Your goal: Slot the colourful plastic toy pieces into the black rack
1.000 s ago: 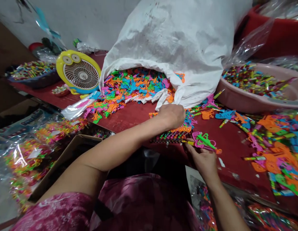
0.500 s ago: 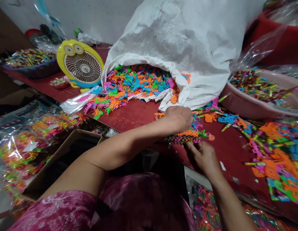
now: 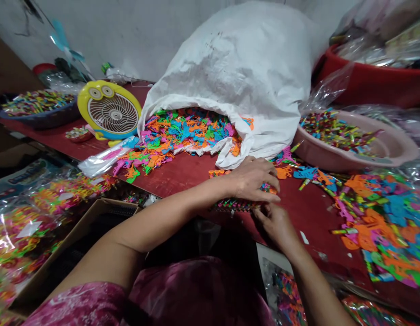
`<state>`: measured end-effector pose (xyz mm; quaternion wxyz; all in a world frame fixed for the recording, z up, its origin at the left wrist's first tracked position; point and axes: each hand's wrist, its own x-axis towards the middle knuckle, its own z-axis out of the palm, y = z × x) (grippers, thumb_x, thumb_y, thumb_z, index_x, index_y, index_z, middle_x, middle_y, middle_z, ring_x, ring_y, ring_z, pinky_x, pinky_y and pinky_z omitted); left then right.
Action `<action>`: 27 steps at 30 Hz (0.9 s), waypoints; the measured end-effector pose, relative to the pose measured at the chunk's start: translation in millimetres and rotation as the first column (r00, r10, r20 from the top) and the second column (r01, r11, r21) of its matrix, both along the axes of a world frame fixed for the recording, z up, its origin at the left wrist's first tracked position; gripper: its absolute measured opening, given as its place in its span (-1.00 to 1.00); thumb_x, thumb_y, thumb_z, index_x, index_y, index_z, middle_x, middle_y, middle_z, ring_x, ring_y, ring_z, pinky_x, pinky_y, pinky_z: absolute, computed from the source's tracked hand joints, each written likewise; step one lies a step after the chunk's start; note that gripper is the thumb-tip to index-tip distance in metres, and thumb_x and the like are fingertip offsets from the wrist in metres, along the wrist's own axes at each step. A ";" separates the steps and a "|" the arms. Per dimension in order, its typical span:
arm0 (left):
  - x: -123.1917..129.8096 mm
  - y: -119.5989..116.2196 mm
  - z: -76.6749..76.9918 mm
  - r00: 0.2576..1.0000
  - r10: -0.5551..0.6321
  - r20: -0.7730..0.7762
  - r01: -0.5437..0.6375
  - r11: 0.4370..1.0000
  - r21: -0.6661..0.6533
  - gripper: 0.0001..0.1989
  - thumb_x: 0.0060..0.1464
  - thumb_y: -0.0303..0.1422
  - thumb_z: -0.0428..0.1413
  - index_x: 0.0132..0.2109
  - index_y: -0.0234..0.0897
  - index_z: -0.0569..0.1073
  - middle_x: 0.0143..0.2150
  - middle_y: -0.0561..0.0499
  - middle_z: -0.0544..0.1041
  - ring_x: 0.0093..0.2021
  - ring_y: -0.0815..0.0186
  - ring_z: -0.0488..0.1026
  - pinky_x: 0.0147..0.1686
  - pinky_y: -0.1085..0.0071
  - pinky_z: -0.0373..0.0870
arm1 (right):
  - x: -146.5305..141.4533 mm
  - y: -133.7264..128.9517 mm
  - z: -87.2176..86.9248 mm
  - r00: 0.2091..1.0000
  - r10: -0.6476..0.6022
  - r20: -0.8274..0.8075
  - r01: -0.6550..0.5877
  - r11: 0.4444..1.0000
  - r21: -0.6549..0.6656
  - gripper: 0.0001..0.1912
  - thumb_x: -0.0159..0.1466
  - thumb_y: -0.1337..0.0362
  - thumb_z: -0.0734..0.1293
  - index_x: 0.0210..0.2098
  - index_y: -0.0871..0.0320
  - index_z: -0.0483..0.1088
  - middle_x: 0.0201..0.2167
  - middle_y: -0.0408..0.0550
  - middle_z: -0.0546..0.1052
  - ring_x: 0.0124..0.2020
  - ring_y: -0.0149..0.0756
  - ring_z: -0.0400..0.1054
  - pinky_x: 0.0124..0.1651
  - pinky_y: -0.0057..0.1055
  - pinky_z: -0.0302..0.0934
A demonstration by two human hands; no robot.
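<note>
A rack with a dark toothed edge (image 3: 235, 208), filled with rows of small colourful plastic pieces, lies near the front edge of the red table (image 3: 189, 172). Over it stretches my left hand (image 3: 252, 179), palm down with fingers extended across the pieces and hiding many of them. At the rack's near right corner is my right hand (image 3: 274, 222), its fingers curled and pressed against the edge. Beyond, a big white sack (image 3: 244, 59) lies with its mouth towards me, spilling bright plastic pieces (image 3: 193, 129) in orange, blue, green and pink.
A yellow fan (image 3: 111, 108) stands left of the sack. At right are a pink basin (image 3: 359, 145) of small striped tubes, a red tub (image 3: 369, 77) and a spread heap of plastic pieces (image 3: 389, 222). A cardboard box (image 3: 101, 208) and filled clear bags (image 3: 23, 231) sit lower left.
My left hand has opened from a closed pose and now lies flatter over the rack. My right hand stays at the corner. The camera view has shifted slightly.
</note>
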<state>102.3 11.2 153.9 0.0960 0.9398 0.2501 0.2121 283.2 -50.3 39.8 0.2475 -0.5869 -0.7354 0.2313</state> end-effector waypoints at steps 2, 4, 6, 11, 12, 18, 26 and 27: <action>0.2 0.7 0.8 0.999 -0.023 -0.028 0.023 1.000 -0.008 -0.81 0.17 -0.22 0.15 -0.19 -0.18 0.62 -0.02 -0.06 0.54 0.05 0.17 0.39 0.10 0.18 0.19 | -0.4 -0.5 -1.4 1.000 0.008 0.020 -0.009 0.999 0.039 -0.68 0.26 0.04 0.15 -0.42 0.14 0.32 -0.49 0.03 0.49 -0.46 -0.18 0.34 -0.40 -0.36 0.05; 0.8 1.4 1.9 0.998 -0.047 -0.044 0.046 0.999 -0.025 -0.82 0.18 -0.27 0.13 -0.23 -0.19 0.62 -0.09 -0.03 0.56 0.01 0.21 0.40 0.05 0.24 0.22 | -0.1 -1.3 -2.1 0.999 0.017 0.051 -0.021 0.998 0.064 -0.67 0.28 0.05 0.15 -0.43 0.14 0.32 -0.49 0.03 0.49 -0.48 -0.19 0.33 -0.42 -0.37 0.04; 1.2 1.9 3.1 0.995 -0.065 -0.070 0.062 0.997 -0.052 -0.83 0.17 -0.30 0.13 -0.24 -0.19 0.63 -0.11 -0.02 0.58 0.00 0.21 0.40 0.04 0.25 0.24 | 1.4 -1.6 -2.4 0.997 0.034 0.074 -0.039 0.997 0.068 -0.68 0.30 0.06 0.15 -0.41 0.14 0.35 -0.48 0.04 0.51 -0.47 -0.18 0.35 -0.42 -0.38 0.05; 0.7 2.4 4.4 0.993 -0.074 -0.091 0.065 0.993 -0.094 -0.83 0.17 -0.34 0.13 -0.25 -0.18 0.64 -0.09 0.00 0.61 0.08 0.17 0.39 0.16 0.25 0.23 | 2.4 -0.9 -4.6 0.989 0.075 0.126 -0.080 0.996 0.041 -0.70 0.33 0.10 0.15 -0.28 0.13 0.41 -0.40 0.06 0.56 -0.38 -0.12 0.43 -0.36 -0.37 0.15; 0.5 2.4 4.3 0.992 -0.087 -0.094 0.078 0.992 -0.096 -0.83 0.17 -0.35 0.13 -0.25 -0.18 0.64 -0.10 0.01 0.61 0.09 0.19 0.39 0.19 0.27 0.22 | 1.0 -1.5 -5.5 0.988 0.070 0.138 -0.076 0.996 0.036 -0.70 0.34 0.10 0.15 -0.28 0.14 0.41 -0.40 0.07 0.55 -0.38 -0.11 0.43 -0.36 -0.36 0.16; -4.6 1.0 1.5 0.990 -0.071 -0.123 0.057 0.992 -0.116 -0.82 0.22 -0.25 0.12 -0.16 -0.11 0.63 0.01 0.04 0.57 0.21 0.22 0.34 0.31 0.23 0.11 | 18.8 -17.2 -2.0 0.997 0.062 -0.045 -0.060 0.997 0.041 -0.63 0.32 0.11 0.17 -0.04 0.17 0.43 -0.21 0.07 0.58 -0.24 -0.14 0.48 -0.21 -0.29 0.30; -7.4 -34.5 7.4 0.898 0.414 -0.151 -0.433 0.891 -0.133 -0.26 0.16 0.05 0.08 0.37 -0.17 0.16 0.42 -0.24 0.08 0.40 -0.07 0.05 0.31 -0.08 0.07 | 163.3 -46.4 31.7 0.711 -0.517 0.477 0.433 0.856 0.283 -0.66 0.39 0.09 0.11 -0.16 0.13 0.43 -0.18 0.21 0.52 -0.26 0.05 0.44 -0.38 -0.19 0.19; -5.8 -37.8 6.4 0.872 0.448 -0.198 -0.477 0.868 -0.139 -0.21 0.14 0.05 0.08 0.39 -0.23 0.11 0.42 -0.28 0.08 0.39 -0.11 0.06 0.30 -0.10 0.09 | 170.9 -48.4 33.2 0.672 -0.507 0.540 0.416 0.861 0.291 -0.66 0.40 0.13 0.11 -0.14 0.16 0.43 -0.17 0.24 0.49 -0.27 0.03 0.43 -0.41 -0.21 0.17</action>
